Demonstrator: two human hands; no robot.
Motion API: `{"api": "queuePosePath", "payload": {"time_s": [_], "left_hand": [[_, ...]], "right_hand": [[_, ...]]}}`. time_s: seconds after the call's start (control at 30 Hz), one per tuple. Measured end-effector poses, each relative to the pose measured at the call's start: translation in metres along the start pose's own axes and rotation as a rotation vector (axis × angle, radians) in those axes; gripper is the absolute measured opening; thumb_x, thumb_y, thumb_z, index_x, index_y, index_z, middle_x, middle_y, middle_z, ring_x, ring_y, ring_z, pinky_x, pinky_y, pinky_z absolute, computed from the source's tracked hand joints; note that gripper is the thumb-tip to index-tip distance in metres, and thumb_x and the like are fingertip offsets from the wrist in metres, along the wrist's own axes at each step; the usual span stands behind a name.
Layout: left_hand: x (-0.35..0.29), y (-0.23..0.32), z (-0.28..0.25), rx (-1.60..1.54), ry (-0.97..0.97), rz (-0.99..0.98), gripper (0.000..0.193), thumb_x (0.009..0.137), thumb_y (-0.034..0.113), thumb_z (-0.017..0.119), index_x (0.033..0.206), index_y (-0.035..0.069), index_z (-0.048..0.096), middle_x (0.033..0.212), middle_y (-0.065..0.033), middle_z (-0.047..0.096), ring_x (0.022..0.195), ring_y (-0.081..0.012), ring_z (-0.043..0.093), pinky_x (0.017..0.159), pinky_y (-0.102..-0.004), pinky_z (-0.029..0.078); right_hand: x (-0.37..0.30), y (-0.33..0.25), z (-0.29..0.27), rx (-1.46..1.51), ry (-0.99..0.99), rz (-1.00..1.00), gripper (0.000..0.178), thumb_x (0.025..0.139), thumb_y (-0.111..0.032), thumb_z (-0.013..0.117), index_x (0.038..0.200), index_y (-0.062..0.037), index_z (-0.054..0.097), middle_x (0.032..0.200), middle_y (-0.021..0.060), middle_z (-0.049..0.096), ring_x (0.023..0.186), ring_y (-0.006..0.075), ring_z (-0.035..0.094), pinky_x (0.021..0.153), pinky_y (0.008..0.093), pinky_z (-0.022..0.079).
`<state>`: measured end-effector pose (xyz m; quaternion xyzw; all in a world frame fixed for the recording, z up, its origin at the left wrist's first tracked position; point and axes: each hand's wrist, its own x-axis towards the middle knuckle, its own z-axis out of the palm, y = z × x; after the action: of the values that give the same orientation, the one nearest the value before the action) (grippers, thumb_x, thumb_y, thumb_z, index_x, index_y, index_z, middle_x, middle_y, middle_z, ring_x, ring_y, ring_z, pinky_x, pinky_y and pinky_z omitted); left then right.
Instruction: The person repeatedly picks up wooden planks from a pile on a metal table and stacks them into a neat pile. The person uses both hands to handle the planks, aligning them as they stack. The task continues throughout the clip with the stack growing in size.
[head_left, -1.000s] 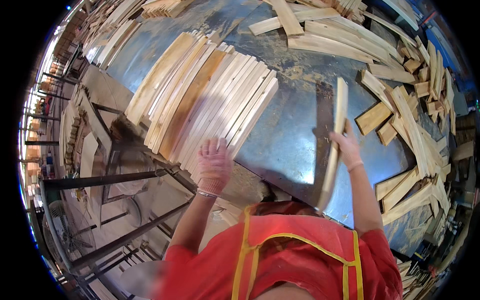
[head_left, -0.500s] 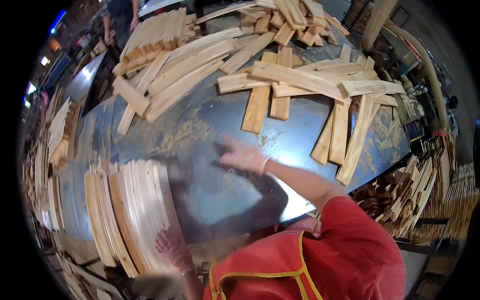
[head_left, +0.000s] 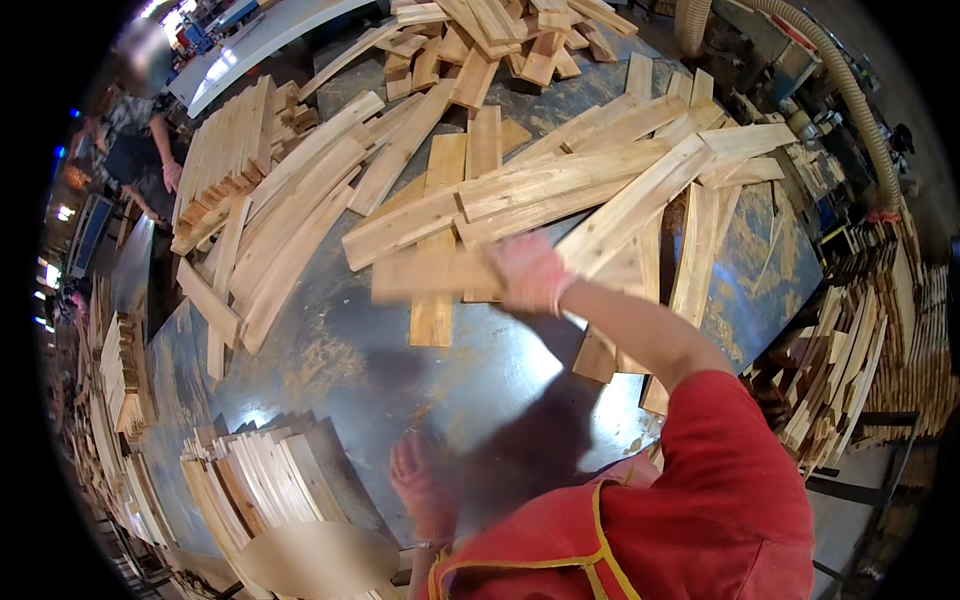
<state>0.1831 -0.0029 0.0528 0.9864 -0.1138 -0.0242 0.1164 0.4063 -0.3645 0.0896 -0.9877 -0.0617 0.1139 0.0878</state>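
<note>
My right hand (head_left: pixel 530 272), in a pale glove, is closed on the end of a wooden board (head_left: pixel 425 276) that is smeared by motion. This board lies over a heap of loose boards (head_left: pixel 560 185) on the metal-topped table (head_left: pixel 390 385). My left hand (head_left: pixel 420 485), also gloved, hovers by the table's near edge. It is blurred, and its fingers cannot be made out clearly. To the left of it stands a row of boards on edge (head_left: pixel 270 470), some pale and some browner, which the hand does not touch.
A neat stack of boards (head_left: pixel 225 150) and a pile of short pieces (head_left: pixel 480 45) lie at the back. Another person (head_left: pixel 145 150) stands at the far left. A ribbed hose (head_left: pixel 850 85) hangs at right, above more stacked wood (head_left: pixel 820 375). Sawdust covers parts of the tabletop.
My right hand has moved from over the bare tabletop to the heap and taken hold of a board. My left hand has come off the row of boards and moved right. The view has shifted.
</note>
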Motion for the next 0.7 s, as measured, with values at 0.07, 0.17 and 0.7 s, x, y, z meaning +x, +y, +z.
{"api": "queuePosePath", "payload": {"time_s": [0.07,0.17,0.7], "left_hand": [[0.021,0.026,0.011,0.038,-0.022,0.131,0.106,0.066,0.040,0.095,0.156,0.007,0.049,0.161,-0.0235,0.045,0.149,-0.0461,0.041,0.122,-0.0591,0.034],[0.036,0.055,0.023,0.079,-0.157,0.218,0.106,0.061,0.047,0.095,0.150,0.009,0.052,0.157,-0.0207,0.047,0.146,-0.0455,0.043,0.118,-0.0620,0.035],[-0.048,-0.069,-0.024,-0.174,-0.446,-0.189,0.094,0.075,0.044,0.082,0.157,0.011,0.050,0.124,-0.0174,0.070,0.117,-0.0370,0.069,0.100,-0.0503,0.053]], "right_hand": [[-0.057,-0.012,0.052,0.061,0.196,-0.448,0.069,0.078,-0.036,0.084,0.136,-0.0076,0.062,0.116,0.0165,0.073,0.110,0.0388,0.069,0.097,0.0528,0.052],[-0.111,-0.019,0.032,0.463,0.497,-0.371,0.046,0.082,-0.030,0.081,0.122,-0.0115,0.068,0.112,0.0147,0.069,0.110,0.0353,0.065,0.097,0.0449,0.053],[-0.111,-0.008,0.082,2.051,0.543,0.340,0.048,0.100,-0.021,0.072,0.141,-0.0014,0.058,0.127,0.0131,0.070,0.119,0.0311,0.069,0.108,0.0466,0.057]]}}
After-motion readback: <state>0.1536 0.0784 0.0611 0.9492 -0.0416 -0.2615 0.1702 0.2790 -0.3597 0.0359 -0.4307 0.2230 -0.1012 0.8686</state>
